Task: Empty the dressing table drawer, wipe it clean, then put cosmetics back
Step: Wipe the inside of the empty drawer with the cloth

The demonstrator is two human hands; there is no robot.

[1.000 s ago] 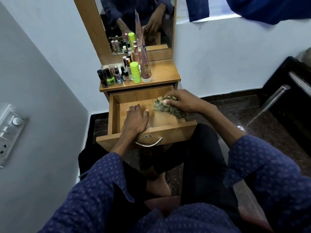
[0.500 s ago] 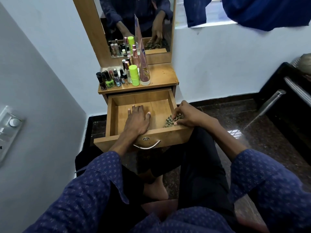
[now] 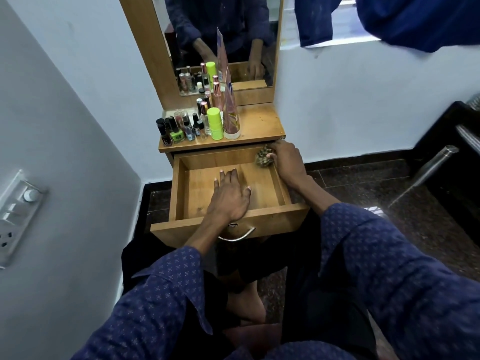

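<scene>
The wooden bench carries nail polish bottles, a lime green stick and a tall tube, all clustered left of its bare right half.

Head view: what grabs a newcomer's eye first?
The pulled-out wooden drawer at centre, bare inside, with the left hand pressed flat on its floor. At the drawer's far right corner the right hand holds a bunched patterned cloth. Above, on the dressing table top, a crowd of cosmetics stands at the left, the lime-green bottle brightest.
</scene>
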